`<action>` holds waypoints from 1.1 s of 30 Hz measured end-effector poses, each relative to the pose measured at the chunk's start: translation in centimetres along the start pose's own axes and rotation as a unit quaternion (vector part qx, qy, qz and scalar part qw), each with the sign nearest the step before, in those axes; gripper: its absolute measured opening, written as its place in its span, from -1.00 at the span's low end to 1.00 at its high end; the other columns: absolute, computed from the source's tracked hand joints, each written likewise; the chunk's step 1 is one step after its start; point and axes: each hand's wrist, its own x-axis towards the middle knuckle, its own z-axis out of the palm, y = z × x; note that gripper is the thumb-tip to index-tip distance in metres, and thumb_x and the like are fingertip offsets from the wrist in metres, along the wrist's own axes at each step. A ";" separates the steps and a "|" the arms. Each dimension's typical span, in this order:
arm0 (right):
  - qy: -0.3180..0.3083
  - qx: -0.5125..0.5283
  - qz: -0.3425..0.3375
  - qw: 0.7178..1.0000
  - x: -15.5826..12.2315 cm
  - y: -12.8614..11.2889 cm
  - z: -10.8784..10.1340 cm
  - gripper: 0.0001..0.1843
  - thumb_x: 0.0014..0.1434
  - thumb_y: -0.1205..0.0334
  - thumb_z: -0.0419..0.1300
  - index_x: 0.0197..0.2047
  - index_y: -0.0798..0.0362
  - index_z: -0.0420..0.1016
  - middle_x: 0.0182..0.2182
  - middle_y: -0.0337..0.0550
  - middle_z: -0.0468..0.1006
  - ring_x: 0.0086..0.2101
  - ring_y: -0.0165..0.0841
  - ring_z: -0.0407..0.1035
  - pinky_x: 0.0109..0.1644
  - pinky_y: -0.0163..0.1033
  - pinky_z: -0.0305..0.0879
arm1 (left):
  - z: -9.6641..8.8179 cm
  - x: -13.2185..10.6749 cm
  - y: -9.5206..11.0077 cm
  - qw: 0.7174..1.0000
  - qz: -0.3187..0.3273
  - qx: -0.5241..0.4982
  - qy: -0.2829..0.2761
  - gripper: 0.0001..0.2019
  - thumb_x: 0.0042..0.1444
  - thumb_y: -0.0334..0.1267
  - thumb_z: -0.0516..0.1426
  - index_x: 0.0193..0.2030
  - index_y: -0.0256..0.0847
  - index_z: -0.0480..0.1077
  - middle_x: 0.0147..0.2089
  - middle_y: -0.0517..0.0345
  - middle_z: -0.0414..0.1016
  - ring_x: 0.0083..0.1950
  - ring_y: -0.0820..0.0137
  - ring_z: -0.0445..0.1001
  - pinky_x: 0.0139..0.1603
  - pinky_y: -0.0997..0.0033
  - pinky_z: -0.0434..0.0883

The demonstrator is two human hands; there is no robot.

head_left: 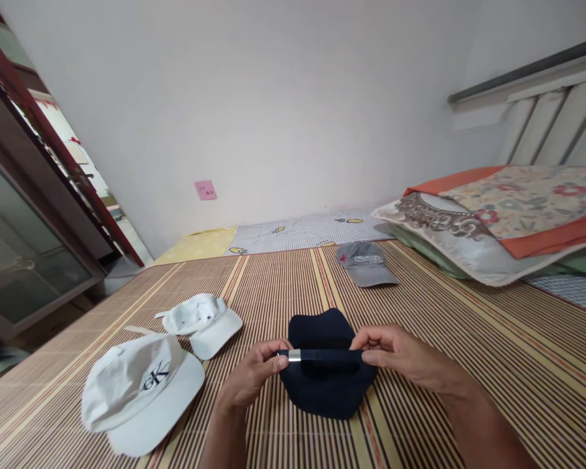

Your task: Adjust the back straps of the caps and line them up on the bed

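Pinching the back strap [329, 356] of a navy cap [322, 398], I have both hands closed on it, one toward each end. My left hand [253, 372] grips between thumb and fingers just beside the silver clasp [294, 355]; my right hand [403, 357] holds the other end in the same way. The strap runs straight across between them, with the cap's dark opening around it. The navy cap is right in front of me, over a striped mat [273, 280]; whether its underside touches the mat, I cannot tell.

To the left of my left hand, a large white cap [126, 391] with dark letters on its front lies on the mat, its brim toward me. Just behind it is a smaller white cap [202, 322], brim angled to the right. Beyond the navy cap, slightly right, rests a gray cap [366, 264] with pale lettering.

Farther off to the right, an orange-edged floral cloth [532, 202] lies over a pale pillow [491, 268]. Past the mat's far edge I see a checked sheet [302, 231] beside a yellow cloth [199, 246], then a white wall [322, 111] bearing a pink note [205, 189].
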 end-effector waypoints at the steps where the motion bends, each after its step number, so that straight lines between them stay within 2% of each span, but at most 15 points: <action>1: 0.002 -0.001 0.002 1.000 0.0 0.0 -0.1 -0.80 0.21 0.09 0.28 -0.21 0.03 0.61 -0.40 -0.29 0.43 -0.37 -0.37 0.24 -0.23 -0.19 0.09 | 0.0 0.0 0.0 1.000 -0.004 -0.001 -0.006 -0.66 0.15 0.04 0.34 -0.31 -0.24 0.52 -0.33 0.24 0.32 -0.27 0.44 0.23 -0.19 0.39 0.15; 6: 0.006 -0.015 0.012 1.000 0.0 0.3 -0.2 -0.79 0.21 0.07 0.28 -0.20 0.03 0.62 -0.38 -0.27 0.46 -0.36 -0.36 0.25 -0.22 -0.19 0.11 | 0.3 -0.1 0.3 0.999 -0.051 -0.009 -0.014 -0.65 -0.02 -0.07 0.46 -0.23 -0.22 0.53 -0.33 0.24 0.39 -0.32 0.47 0.26 -0.27 0.43 0.13; 14: 0.008 -0.026 0.024 0.999 0.0 -0.1 -0.2 -0.77 0.22 0.06 0.27 -0.21 0.04 0.63 -0.37 -0.24 0.50 -0.34 -0.35 0.30 -0.20 -0.19 0.14 | 0.6 0.0 0.4 0.999 -0.022 0.024 0.017 -0.69 0.13 -0.01 0.37 -0.22 -0.21 0.51 -0.36 0.27 0.33 -0.32 0.47 0.20 -0.26 0.41 0.10; 16: 0.006 -0.025 0.026 0.999 0.0 -0.1 -0.2 -0.78 0.23 0.08 0.27 -0.20 0.04 0.63 -0.36 -0.23 0.50 -0.33 -0.34 0.31 -0.19 -0.19 0.14 | 0.8 0.2 0.4 0.999 -0.012 0.031 0.029 -0.67 0.18 0.03 0.32 -0.27 -0.22 0.49 -0.38 0.28 0.29 -0.33 0.46 0.17 -0.26 0.40 0.09; 19: 0.003 -0.027 0.031 0.999 0.0 0.1 -0.2 -0.80 0.24 0.11 0.26 -0.19 0.04 0.63 -0.36 -0.24 0.50 -0.32 -0.34 0.31 -0.20 -0.20 0.13 | 1.1 0.3 0.4 0.999 0.007 0.029 0.042 -0.62 0.31 0.08 0.19 -0.32 -0.23 0.48 -0.38 0.26 0.29 -0.31 0.44 0.19 -0.20 0.37 0.15; 21: 0.008 -0.034 0.038 0.999 0.1 0.3 -0.2 -0.80 0.25 0.11 0.25 -0.19 0.04 0.62 -0.37 -0.25 0.47 -0.34 -0.35 0.30 -0.22 -0.21 0.12 | 1.2 0.2 0.5 0.999 0.009 0.027 0.045 -0.63 0.33 0.07 0.17 -0.27 -0.22 0.53 -0.34 0.22 0.34 -0.26 0.41 0.24 -0.14 0.36 0.19; 24: 0.021 -0.047 0.049 0.997 0.2 0.6 -0.2 -0.80 0.23 0.11 0.25 -0.19 0.04 0.61 -0.38 -0.26 0.45 -0.33 -0.34 0.29 -0.22 -0.21 0.12 | 1.2 0.0 0.6 1.000 -0.007 0.022 0.012 -0.69 0.19 0.02 0.32 -0.16 -0.20 0.58 -0.27 0.19 0.41 -0.22 0.40 0.29 -0.14 0.38 0.20; 27: 0.029 -0.057 0.045 0.997 0.3 1.0 -0.1 -0.81 0.22 0.11 0.25 -0.20 0.04 0.60 -0.37 -0.24 0.45 -0.32 -0.33 0.30 -0.22 -0.20 0.13 | 1.2 0.0 0.7 1.000 -0.016 -0.006 -0.018 -0.65 0.07 -0.01 0.41 -0.13 -0.18 0.56 -0.26 0.20 0.39 -0.28 0.45 0.25 -0.25 0.42 0.15; 30: 0.034 -0.061 0.040 0.997 0.3 1.3 0.1 -0.83 0.23 0.14 0.25 -0.20 0.03 0.60 -0.37 -0.24 0.46 -0.32 -0.33 0.31 -0.23 -0.20 0.13 | 1.3 0.1 0.7 0.999 -0.020 -0.024 -0.022 -0.65 0.05 -0.04 0.43 -0.14 -0.19 0.55 -0.28 0.22 0.36 -0.32 0.48 0.21 -0.30 0.44 0.10; 33: 0.032 -0.059 0.043 0.997 0.3 1.1 0.3 -0.84 0.23 0.15 0.25 -0.20 0.03 0.60 -0.37 -0.24 0.47 -0.33 -0.33 0.32 -0.24 -0.21 0.13 | 1.5 0.2 0.7 0.999 -0.017 -0.026 -0.021 -0.66 0.05 -0.05 0.43 -0.15 -0.20 0.54 -0.27 0.22 0.38 -0.30 0.47 0.25 -0.27 0.44 0.15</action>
